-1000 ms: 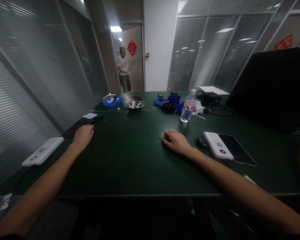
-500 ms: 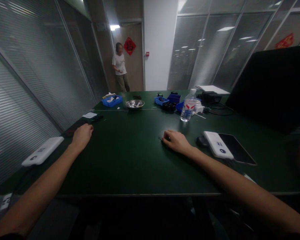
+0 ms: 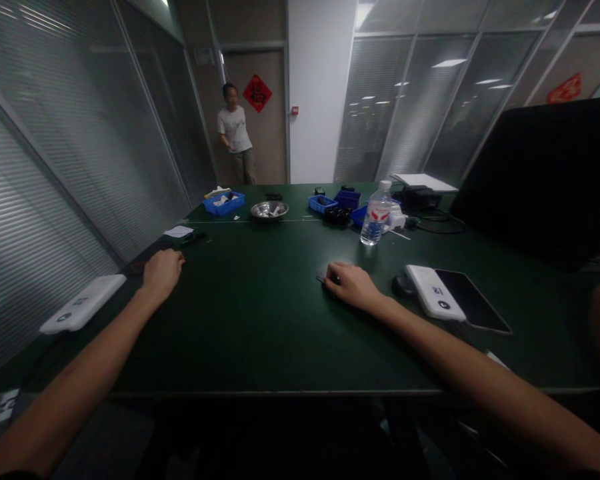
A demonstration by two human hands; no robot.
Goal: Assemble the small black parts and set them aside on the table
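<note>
R hand (image 3: pixel 353 285): rests on tabletop (image 3: pixel 260 320), grip closed w/ thin dark pc. (image 3: pixel 321 279) at fingertips, protruding L; posn. unchanged vs. prev. frame. L hand (image 3: pixel 163 275): fingers curled, near L edge of tabletop, posn. approx. same; whether grip is closed or holds anything can't be told. Water btl. (image 3: pixel 375 217): upright, beyond R hand, unmoved. Bkgd. person (image 3: pixel 236 133): shifted L along door (image 3: pixel 273 140).

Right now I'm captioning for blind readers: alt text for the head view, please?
The wearer's left hand and right hand rest at a green table, the right holding a thin object. Beyond are a bottle, metal bowl and blue tray; a person stands near a door.
</note>
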